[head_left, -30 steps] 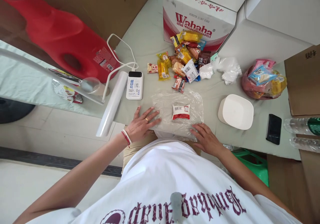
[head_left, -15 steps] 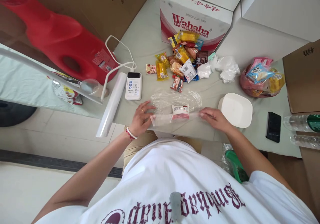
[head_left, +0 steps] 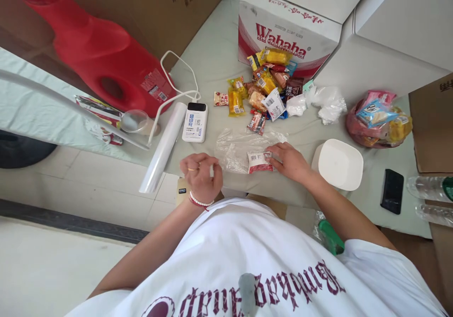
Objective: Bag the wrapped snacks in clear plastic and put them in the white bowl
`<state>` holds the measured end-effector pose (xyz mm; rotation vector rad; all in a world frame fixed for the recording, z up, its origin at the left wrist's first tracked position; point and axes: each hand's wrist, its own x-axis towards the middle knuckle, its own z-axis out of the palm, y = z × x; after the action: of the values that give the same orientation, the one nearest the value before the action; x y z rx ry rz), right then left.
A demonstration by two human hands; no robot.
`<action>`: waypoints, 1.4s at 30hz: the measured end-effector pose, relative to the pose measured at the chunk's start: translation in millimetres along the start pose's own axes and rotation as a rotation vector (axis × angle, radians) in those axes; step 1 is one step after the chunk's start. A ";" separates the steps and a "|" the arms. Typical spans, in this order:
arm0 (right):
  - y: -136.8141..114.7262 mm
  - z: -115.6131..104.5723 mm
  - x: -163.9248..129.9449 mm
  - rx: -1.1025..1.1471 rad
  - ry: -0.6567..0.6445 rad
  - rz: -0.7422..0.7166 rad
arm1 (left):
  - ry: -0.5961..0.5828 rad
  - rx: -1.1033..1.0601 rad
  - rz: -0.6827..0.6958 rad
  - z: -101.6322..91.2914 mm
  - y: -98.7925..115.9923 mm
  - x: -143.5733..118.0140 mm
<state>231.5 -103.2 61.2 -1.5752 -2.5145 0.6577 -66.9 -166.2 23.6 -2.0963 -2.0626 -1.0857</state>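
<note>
A small white and red snack packet with a barcode lies at the front part of a crumpled clear plastic film on the table. My right hand reaches in from the right, its fingertips closed on the packet's right end. Off the film's left front corner is my left hand, lifted near the table edge. Its fingers are curled in, and nothing shows in them. Behind the film sits a pile of wrapped snacks, with one small brown and red packet nearest to it.
To the left lie a power bank with a white cable, a roll of clear film and a big red jug. At right stand a white plastic container, a bowl of snacks and a black phone. A Wahaha box is behind.
Both hands have let go of the film's front edge, which now lies back behind the packet. My right hand has moved left onto the packet; my left hand has pulled back and curled.
</note>
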 end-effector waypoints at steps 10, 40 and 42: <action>16.1 18.0 34.2 0.349 -0.101 -0.069 | -0.314 -0.176 0.373 17.7 32.1 -5.7; -35.2 47.7 1.9 -0.108 -0.129 -0.217 | -0.538 -0.349 0.092 55.3 23.5 9.2; -38.4 60.0 -4.6 -0.151 -0.128 -0.233 | -0.423 -0.507 -0.064 50.9 5.5 9.6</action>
<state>183.1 -139.7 23.5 -1.2877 -2.8451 0.5668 -39.7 -135.0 -8.2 -2.7165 -2.2135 -1.3990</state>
